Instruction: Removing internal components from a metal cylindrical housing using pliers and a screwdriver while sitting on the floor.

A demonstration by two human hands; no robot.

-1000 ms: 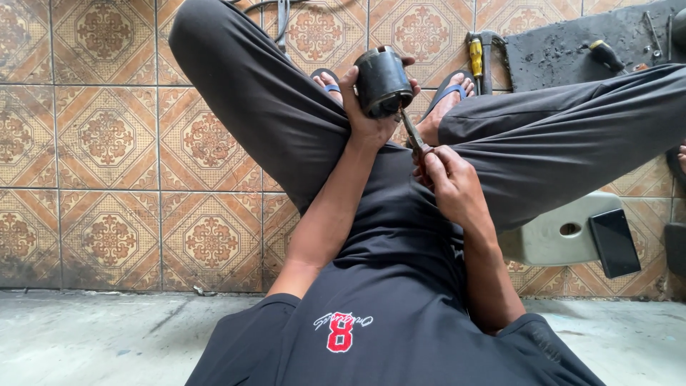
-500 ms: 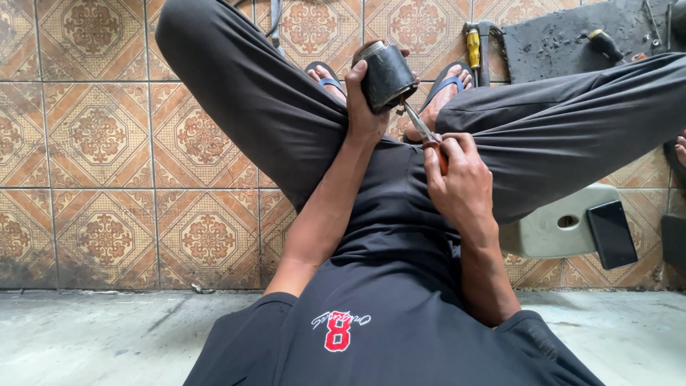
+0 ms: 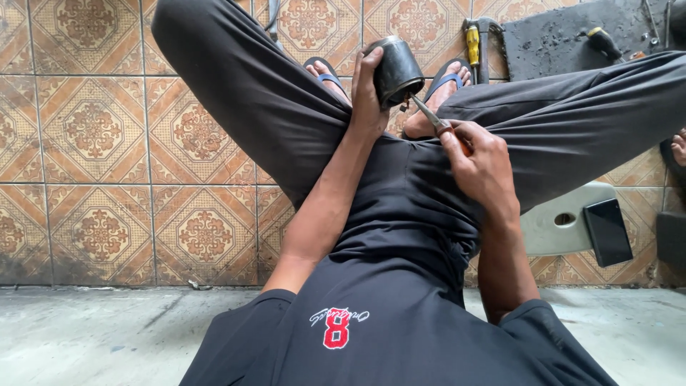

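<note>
I sit on the floor with my legs spread in dark trousers. My left hand (image 3: 366,96) grips a black cylindrical part (image 3: 397,70), held up above my lap with its open end tilted toward me. My right hand (image 3: 480,166) is closed around the handle of thin pliers (image 3: 429,114). Their metal tip touches the lower rim of the cylinder. My feet in blue-strapped sandals (image 3: 441,77) lie just behind the part.
A patterned tile floor (image 3: 93,143) spreads to the left. A yellow-handled screwdriver (image 3: 472,43) and a dark mat (image 3: 564,36) with small tools lie at the top right. A pale plastic stool (image 3: 557,229) with a black phone (image 3: 607,230) sits under my right leg.
The cylinder has tilted and shifted slightly in my left hand. My right hand has brought the pliers' tip up against its lower rim.
</note>
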